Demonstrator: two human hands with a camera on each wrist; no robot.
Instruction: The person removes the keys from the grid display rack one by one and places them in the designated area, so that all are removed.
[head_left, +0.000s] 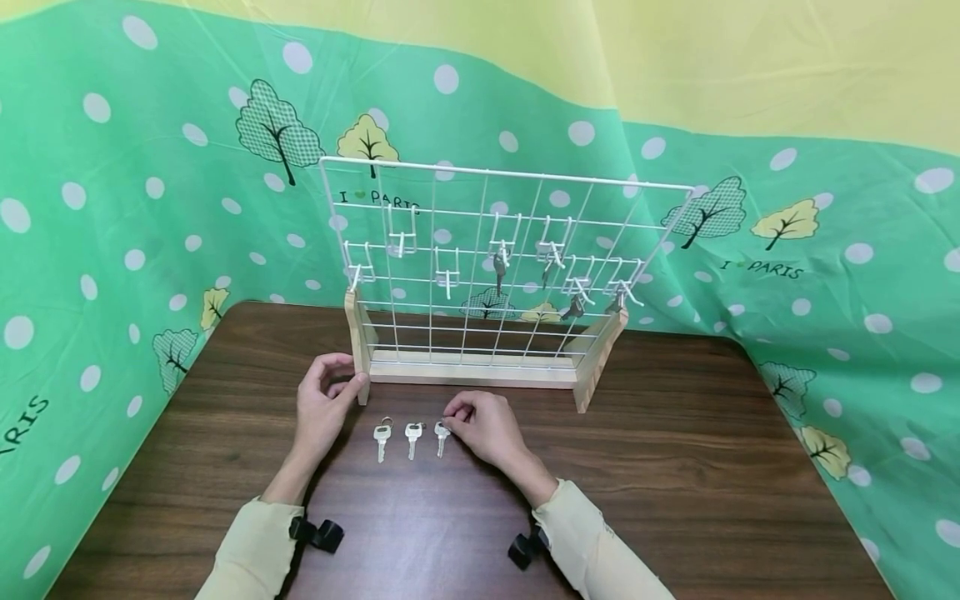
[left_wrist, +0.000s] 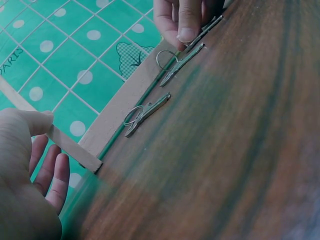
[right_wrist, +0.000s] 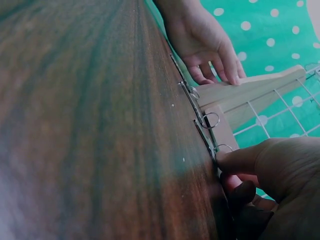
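Note:
A white wire grid rack [head_left: 480, 377] with wooden side legs stands on the table. My left hand [head_left: 324, 404] grips its left wooden leg [left_wrist: 75, 148], thumb on the near edge and fingers on the far side. Three silver keys with rings lie in a row before the rack: a left key [head_left: 382, 442], a middle key [head_left: 412, 439] and a right key [head_left: 441, 437]. My right hand [head_left: 487, 427] pinches the right key at its ring end, with thumb and fingertips partly hiding it. That key's blade appears to rest on the table.
Several white hooks hang on the grid; the left ones, like one hook [head_left: 447, 282], bear no key. Keys hang on the right hooks, among them a grey key [head_left: 500, 268]. A green dotted cloth [head_left: 187, 133] rises behind the brown wooden table [head_left: 712, 467].

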